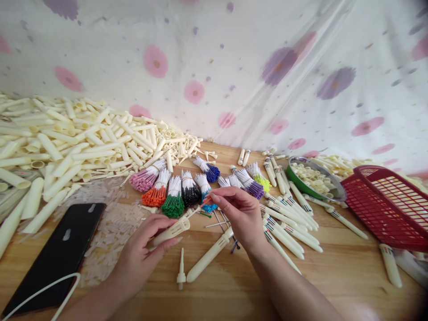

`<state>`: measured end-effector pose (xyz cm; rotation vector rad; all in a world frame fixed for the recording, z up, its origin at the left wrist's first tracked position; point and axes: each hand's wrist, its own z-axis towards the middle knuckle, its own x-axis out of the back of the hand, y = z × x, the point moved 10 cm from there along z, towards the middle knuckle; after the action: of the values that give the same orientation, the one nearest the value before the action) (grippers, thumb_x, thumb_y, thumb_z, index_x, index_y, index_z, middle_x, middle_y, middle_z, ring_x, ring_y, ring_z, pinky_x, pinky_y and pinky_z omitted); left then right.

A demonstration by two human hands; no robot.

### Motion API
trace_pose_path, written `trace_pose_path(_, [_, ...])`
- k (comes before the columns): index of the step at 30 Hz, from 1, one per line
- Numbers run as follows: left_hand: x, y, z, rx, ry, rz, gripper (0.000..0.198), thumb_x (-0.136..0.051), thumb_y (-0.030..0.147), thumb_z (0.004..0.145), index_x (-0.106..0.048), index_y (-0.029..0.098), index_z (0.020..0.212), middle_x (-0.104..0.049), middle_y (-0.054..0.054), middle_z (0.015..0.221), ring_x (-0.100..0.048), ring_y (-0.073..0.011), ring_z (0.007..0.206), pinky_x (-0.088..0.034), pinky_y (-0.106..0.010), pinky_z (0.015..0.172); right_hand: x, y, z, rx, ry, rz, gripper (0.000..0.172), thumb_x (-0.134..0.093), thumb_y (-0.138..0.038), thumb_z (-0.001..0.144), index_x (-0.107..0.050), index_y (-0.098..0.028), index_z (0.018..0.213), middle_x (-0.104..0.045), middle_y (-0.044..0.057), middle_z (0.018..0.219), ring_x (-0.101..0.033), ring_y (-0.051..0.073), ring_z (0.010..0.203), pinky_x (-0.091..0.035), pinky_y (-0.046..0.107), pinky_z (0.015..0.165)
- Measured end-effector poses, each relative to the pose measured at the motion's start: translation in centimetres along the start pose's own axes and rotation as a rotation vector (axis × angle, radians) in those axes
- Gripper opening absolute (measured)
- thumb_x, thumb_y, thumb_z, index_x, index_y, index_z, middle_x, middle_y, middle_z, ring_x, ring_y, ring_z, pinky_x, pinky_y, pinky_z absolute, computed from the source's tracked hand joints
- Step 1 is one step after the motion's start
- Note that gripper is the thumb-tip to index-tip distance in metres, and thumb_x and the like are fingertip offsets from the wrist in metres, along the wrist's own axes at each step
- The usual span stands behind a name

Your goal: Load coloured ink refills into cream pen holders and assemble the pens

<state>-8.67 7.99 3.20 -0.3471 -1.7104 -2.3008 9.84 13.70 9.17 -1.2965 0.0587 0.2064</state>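
Observation:
My left hand [142,245] is closed around a cream pen barrel [174,229], its slotted open end pointing up and right. Between the thumb and finger of my right hand [239,216] is a thin refill with an orange end [205,201], held just above that open end; a white tube runs down from it toward the barrel. Whether its lower tip is inside the barrel I cannot tell. Below my hands lie a cream pen body [207,258] and a small pointed cream tip piece [181,269]. Bundled refills in orange [152,198], green [173,205], black [190,191] and other colours stand behind.
A heap of cream barrels [67,133] fills the left back. A black phone [60,249] with a white cable lies at left, beside scattered clear bits [103,240]. Finished-looking pens [287,223], a green-sided bowl [296,180] of small parts and a red basket [377,214] are at right.

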Motion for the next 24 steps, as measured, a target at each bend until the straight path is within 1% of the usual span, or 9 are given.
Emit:
trace_pose_path(9, [-0.1,0.5,0.1,-0.045,-0.015,0.01,0.022,-0.062,0.019,0.077,-0.065,0.027,0.097,-0.064,-0.002,0.094,-0.062,-0.0168,0.092,-0.052,-0.024,0.08,-0.3,-0.2,0.0,0.021,-0.046,0.008,0.009,-0.069,-0.015,0.073,-0.072,-0.022,0.078,-0.071,0.0,0.07,-0.068,0.012,0.065,-0.057,0.023,0.063])
trace_pose_path(15, [-0.2,0.6,0.2,-0.048,-0.016,-0.004,0.023,-0.062,0.019,0.077,-0.064,0.027,0.098,-0.063,-0.001,0.095,-0.061,-0.0166,0.093,-0.052,-0.023,0.08,-0.4,0.0,-0.2,0.005,-0.035,-0.017,0.005,-0.071,-0.019,0.071,-0.072,-0.021,0.076,-0.071,0.0,0.07,-0.067,0.013,0.065,-0.057,0.025,0.063])
trace_pose_path(19, [-0.2,0.4,0.1,-0.046,-0.023,-0.001,0.023,-0.062,0.019,0.078,-0.064,0.028,0.098,-0.063,-0.001,0.096,-0.061,-0.0169,0.094,-0.052,-0.024,0.08,-1.2,1.1,-0.7,-0.033,-0.068,-0.023,0.006,-0.07,-0.019,0.073,-0.072,-0.022,0.078,-0.071,0.0,0.074,-0.065,0.013,0.067,-0.054,0.025,0.065])
trace_pose_path(21, [-0.2,0.3,0.1,-0.038,-0.031,0.016,0.022,-0.062,0.019,0.078,-0.063,0.029,0.098,-0.063,-0.001,0.096,-0.061,-0.0168,0.094,-0.051,-0.024,0.08,-1.8,1.6,-1.1,-0.039,-0.098,-0.079,0.006,-0.069,-0.02,0.074,-0.072,-0.023,0.078,-0.07,0.001,0.074,-0.063,0.013,0.069,-0.052,0.026,0.065])
trace_pose_path(24, [-0.2,0.3,0.1,-0.041,-0.037,0.032,0.021,-0.062,0.02,0.078,-0.063,0.029,0.098,-0.062,0.0,0.095,-0.061,-0.0162,0.092,-0.05,-0.024,0.08,-2.7,1.9,-1.5,-0.004,-0.143,-0.188,0.003,-0.071,-0.023,0.073,-0.073,-0.024,0.075,-0.065,0.002,0.075,-0.058,0.014,0.074,-0.048,0.028,0.067])
